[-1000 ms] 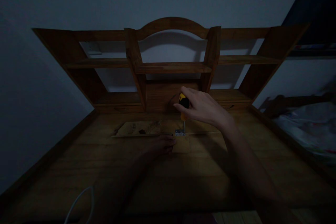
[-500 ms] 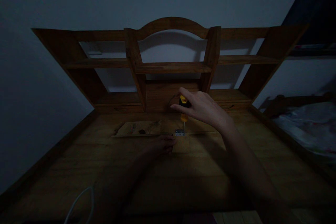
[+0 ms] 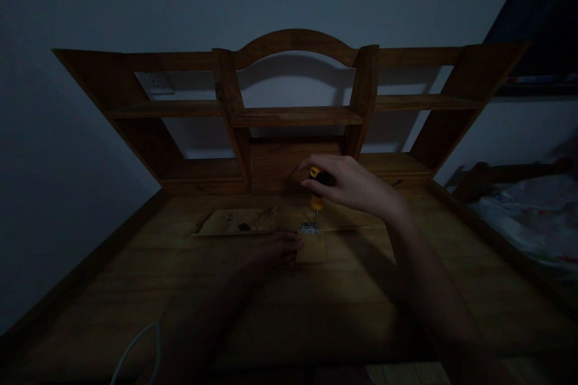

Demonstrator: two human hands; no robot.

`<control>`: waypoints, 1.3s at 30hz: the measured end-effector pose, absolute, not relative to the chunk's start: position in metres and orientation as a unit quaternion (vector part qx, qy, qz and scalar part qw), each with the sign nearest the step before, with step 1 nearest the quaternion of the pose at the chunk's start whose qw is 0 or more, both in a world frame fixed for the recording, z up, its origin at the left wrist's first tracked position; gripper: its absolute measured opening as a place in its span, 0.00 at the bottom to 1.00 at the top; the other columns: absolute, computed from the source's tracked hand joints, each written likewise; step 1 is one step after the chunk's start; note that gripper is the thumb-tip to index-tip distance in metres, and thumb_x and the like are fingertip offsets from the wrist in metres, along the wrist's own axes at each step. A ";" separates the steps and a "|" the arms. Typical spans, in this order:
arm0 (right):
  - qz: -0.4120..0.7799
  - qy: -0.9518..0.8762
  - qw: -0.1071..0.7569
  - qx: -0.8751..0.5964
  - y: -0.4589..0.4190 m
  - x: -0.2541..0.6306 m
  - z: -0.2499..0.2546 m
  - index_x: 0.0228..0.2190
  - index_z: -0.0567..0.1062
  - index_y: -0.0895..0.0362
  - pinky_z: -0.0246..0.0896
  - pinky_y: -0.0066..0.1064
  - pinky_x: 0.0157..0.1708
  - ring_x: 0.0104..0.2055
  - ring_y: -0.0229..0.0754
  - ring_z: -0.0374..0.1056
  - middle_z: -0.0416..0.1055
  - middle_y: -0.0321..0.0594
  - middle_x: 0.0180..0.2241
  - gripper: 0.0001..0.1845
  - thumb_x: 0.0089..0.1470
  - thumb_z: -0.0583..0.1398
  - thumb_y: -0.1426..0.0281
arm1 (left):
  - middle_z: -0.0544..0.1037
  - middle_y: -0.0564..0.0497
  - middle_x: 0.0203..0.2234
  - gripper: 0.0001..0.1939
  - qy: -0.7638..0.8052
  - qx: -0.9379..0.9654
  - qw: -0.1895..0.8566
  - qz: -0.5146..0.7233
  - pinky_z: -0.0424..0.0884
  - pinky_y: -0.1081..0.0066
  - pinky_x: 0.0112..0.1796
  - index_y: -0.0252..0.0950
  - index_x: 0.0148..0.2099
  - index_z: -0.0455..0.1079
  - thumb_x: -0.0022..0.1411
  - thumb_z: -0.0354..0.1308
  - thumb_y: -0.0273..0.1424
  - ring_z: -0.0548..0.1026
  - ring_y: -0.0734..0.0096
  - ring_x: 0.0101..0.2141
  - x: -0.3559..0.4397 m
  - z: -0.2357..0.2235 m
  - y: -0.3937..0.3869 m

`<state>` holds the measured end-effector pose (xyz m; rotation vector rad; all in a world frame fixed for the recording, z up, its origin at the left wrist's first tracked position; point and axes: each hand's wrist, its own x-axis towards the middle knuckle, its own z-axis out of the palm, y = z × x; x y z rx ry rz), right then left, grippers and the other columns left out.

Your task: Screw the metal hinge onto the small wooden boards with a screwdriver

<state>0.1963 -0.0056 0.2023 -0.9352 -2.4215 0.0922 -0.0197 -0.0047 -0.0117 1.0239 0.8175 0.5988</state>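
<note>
My right hand (image 3: 350, 177) is closed round the handle of a yellow and black screwdriver (image 3: 316, 200), held upright. The shaft points down, and its tip meets the right end of a small metal hinge (image 3: 309, 228). Under and in front of the hinge lies a small pale wooden board (image 3: 312, 248). At that board's left edge, my left hand (image 3: 277, 248) grips it with the fingers drawn together; shadow hides part of them. A longer wooden piece (image 3: 235, 221) with dark marks and a rough left end lies just behind my left hand.
Everything rests on a wooden desk (image 3: 171, 280) in dim light. A wooden shelf unit (image 3: 298, 115) stands along its back against the wall. A pale cable (image 3: 135, 343) loops at the front left. Plastic-looking bags (image 3: 533, 216) lie beyond the desk's right edge.
My right hand has turned slightly on the screwdriver handle, its fingers curling closer and the wrist shifting right. The left hand and the hinge stay in place.
</note>
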 end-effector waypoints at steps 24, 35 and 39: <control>-0.070 -0.866 0.233 -0.437 -0.011 0.190 0.205 0.40 0.70 0.55 0.55 0.33 0.37 0.37 0.46 0.70 0.75 0.42 0.36 0.17 0.62 0.53 0.55 | 0.67 0.55 0.19 0.19 0.374 0.467 0.754 0.271 0.60 0.76 0.21 0.30 0.31 0.73 0.51 0.70 0.42 0.62 0.81 0.18 -0.019 -0.014 -0.003; 0.000 -0.882 0.250 -0.400 -0.010 0.193 0.203 0.45 0.70 0.53 0.57 0.31 0.39 0.39 0.44 0.71 0.75 0.39 0.38 0.13 0.64 0.53 0.60 | 0.67 0.55 0.19 0.18 0.382 0.454 0.758 0.269 0.61 0.76 0.21 0.31 0.33 0.72 0.51 0.70 0.41 0.63 0.81 0.18 -0.018 -0.011 -0.004; -0.048 -0.869 0.248 -0.426 -0.007 0.192 0.200 0.46 0.68 0.54 0.55 0.30 0.34 0.35 0.44 0.71 0.75 0.39 0.34 0.17 0.64 0.53 0.55 | 0.65 0.56 0.18 0.17 0.373 0.459 0.759 0.273 0.62 0.76 0.22 0.32 0.30 0.71 0.51 0.70 0.40 0.61 0.82 0.17 -0.019 -0.013 -0.003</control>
